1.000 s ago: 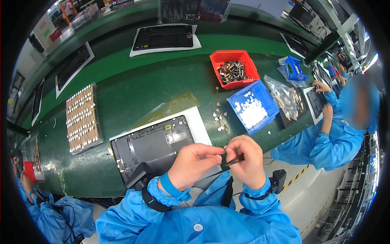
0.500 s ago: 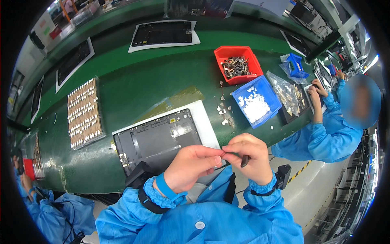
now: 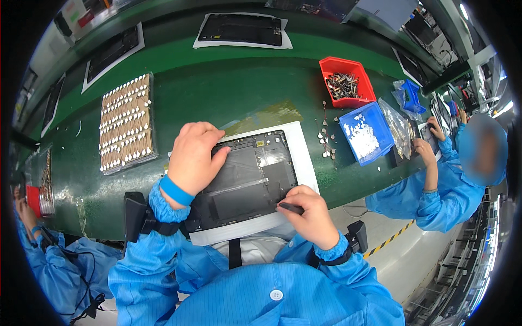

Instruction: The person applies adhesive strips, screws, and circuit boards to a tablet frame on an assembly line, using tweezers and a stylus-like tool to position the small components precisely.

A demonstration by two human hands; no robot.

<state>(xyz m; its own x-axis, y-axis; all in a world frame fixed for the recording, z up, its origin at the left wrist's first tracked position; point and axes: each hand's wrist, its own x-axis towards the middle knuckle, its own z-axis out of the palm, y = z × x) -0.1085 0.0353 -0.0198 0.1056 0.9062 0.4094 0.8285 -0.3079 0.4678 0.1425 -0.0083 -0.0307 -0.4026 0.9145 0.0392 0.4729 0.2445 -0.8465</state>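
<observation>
A black tablet back housing [image 3: 239,190] lies on a white sheet [image 3: 307,163] in front of me on the green bench. Over its far left corner rests my left hand [image 3: 194,157], thumb and index finger apart and touching the surface near the edge. My right hand [image 3: 311,214] is closed on a dark slim tool with a blunt end [image 3: 291,208], at the near right part of the housing. The tool's exact kind does not show.
A tray of white-tipped brown leads [image 3: 126,125] stands left. To the right are a red bin of small parts [image 3: 356,100], a blue bin of white pieces [image 3: 383,133] and scattered small parts [image 3: 326,141]. A co-worker [image 3: 435,190] sits at right.
My hands have parted. The left moved onto the housing's far left corner; the right lowered the dark tool to its near right side. The view has shifted.
</observation>
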